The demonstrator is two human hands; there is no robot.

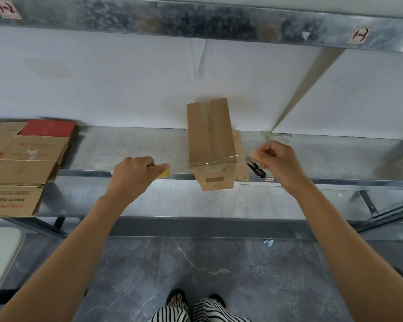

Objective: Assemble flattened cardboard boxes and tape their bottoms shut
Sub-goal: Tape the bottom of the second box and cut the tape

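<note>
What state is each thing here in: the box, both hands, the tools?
Box: on the shelf, flaps closed, seam taped.
Left hand: grips a yellow roll.
Right hand: holds black snips beside the box's near corner.
Cardboard stack: piled at left.

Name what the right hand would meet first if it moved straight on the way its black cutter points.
Probably the clear tape stretched off the cardboard box, just ahead of the right hand; depth unclear.
</note>
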